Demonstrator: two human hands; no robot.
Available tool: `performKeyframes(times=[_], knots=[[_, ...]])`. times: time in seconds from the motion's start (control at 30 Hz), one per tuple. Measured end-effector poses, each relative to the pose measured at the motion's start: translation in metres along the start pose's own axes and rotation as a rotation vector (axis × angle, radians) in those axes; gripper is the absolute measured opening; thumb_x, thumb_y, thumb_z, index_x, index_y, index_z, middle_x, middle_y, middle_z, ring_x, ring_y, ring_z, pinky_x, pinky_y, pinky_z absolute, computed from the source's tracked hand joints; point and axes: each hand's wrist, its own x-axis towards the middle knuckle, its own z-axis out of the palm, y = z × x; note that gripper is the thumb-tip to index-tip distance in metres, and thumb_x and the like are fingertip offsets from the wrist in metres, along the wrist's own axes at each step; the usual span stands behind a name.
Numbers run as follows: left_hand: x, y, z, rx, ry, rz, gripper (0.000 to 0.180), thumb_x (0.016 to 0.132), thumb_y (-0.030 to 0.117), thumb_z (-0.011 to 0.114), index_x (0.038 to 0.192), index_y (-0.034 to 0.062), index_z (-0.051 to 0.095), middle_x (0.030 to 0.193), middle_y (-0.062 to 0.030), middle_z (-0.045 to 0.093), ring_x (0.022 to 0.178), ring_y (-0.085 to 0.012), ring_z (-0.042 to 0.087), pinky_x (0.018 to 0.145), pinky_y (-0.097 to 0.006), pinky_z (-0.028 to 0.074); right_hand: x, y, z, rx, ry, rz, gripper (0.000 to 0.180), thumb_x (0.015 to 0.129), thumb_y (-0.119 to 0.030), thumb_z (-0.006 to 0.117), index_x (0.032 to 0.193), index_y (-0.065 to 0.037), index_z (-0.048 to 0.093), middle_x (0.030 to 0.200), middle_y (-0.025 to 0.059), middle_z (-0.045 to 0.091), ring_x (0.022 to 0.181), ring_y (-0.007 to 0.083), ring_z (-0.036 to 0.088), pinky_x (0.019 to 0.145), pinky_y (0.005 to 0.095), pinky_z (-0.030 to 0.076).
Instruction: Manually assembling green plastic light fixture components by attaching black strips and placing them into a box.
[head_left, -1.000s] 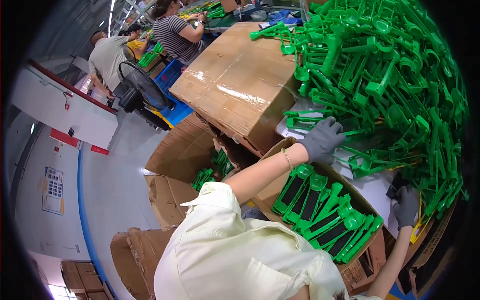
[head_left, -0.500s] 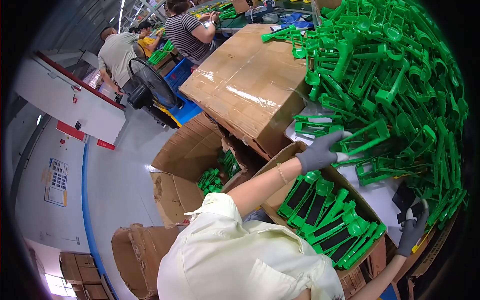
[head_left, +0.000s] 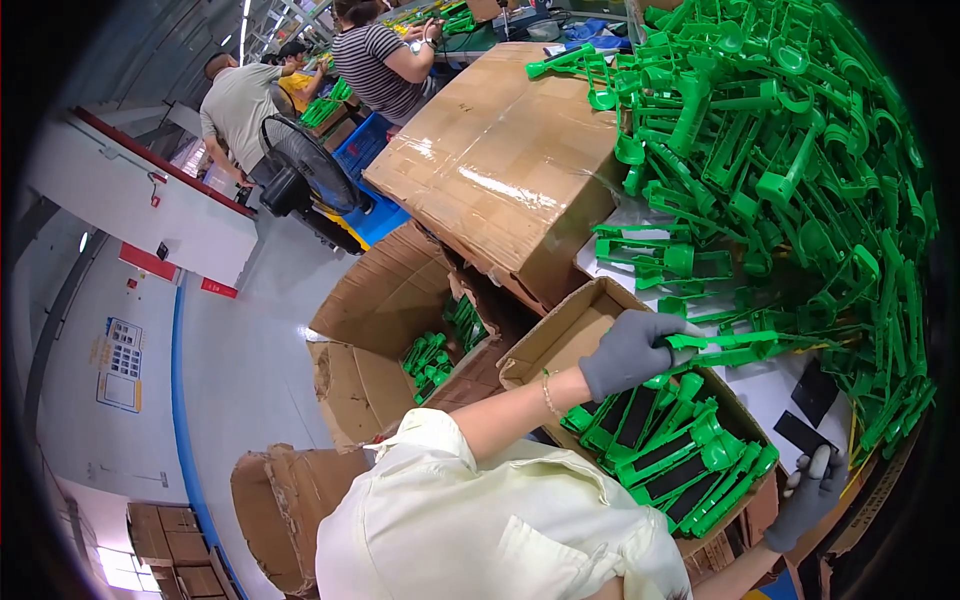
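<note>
So left hand (head_left: pixel 632 352), grey glove, is pinched shut on a green plastic part (head_left: pixel 735 345) just over the open carton (head_left: pixel 545 335) w/ packed ones; looks like the packing step, next prob lowering it flat beside those. Right hand (head_left: pixel 812 492) rests fingers spread by black pads (head_left: pixel 822 382), holding nothing afaict.

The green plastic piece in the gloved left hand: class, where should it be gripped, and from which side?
Grip the green plastic piece at its near end, where the left hand holds it, coming from the open box side. Its long, flat far end runs into the tangled green pile, so a grasp there would probably snag.
</note>
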Motion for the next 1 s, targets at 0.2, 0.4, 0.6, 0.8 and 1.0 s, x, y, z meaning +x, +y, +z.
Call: performKeyframes(times=[0.2,0.4,0.6,0.8,1.0], knots=[[-0.006,-0.004,0.020,-0.449,-0.160,-0.096,0.024,0.081,0.009,0.066,0.105,0.0062,0.065,0.093,-0.0035,0.065,0.073,-0.0075,0.059,0.065,-0.022,0.049,-0.041,-0.028,0.046,0.126,-0.175,0.072,0.030,0.086,-0.016,0.061,0.112,-0.005,0.050,0.071,0.0070,0.059,0.047,0.0062,0.049,0.041,0.0165,0.034],[-0.015,0.006,0.006,-0.681,-0.213,-0.286,0.036,0.086,0.008,0.057,0.120,-0.0014,0.053,0.105,-0.0116,0.062,0.089,-0.0189,0.063,0.073,-0.029,0.055,-0.041,-0.046,0.076,0.118,-0.347,0.205,0.023,0.088,-0.015,0.058,0.109,-0.006,0.053,0.071,0.0041,0.061,0.051,0.0052,0.051,0.044,0.0165,0.036],[-0.009,0.004,0.015,-0.728,-0.263,-0.351,0.036,0.086,0.005,0.056,0.120,-0.0073,0.050,0.106,-0.0181,0.061,0.083,-0.0251,0.066,0.067,-0.027,0.056,-0.042,-0.046,0.070,0.016,-0.380,0.245,0.023,0.089,-0.014,0.056,0.109,-0.006,0.054,0.069,0.0020,0.060,0.051,0.0023,0.050,0.045,0.0147,0.036],[-0.011,0.004,0.020,-0.779,-0.271,-0.347,0.034,0.086,0.004,0.055,0.119,-0.0066,0.052,0.102,-0.0187,0.063,0.081,-0.0241,0.066,0.067,-0.028,0.057,-0.041,-0.052,0.060,0.014,-0.426,0.257,0.022,0.089,-0.014,0.056,0.109,-0.006,0.055,0.068,0.0014,0.060,0.051,0.0017,0.050,0.045,0.0149,0.036],[-0.012,0.005,0.025,-0.775,-0.308,-0.363,0.033,0.086,0.000,0.054,0.118,-0.0069,0.053,0.097,-0.0171,0.063,0.081,-0.0254,0.066,0.067,-0.028,0.058,-0.043,-0.048,0.065,-0.015,-0.431,0.184,0.020,0.089,-0.014,0.057,0.106,-0.005,0.056,0.066,0.0009,0.058,0.050,0.0023,0.049,0.046,0.0161,0.037]])
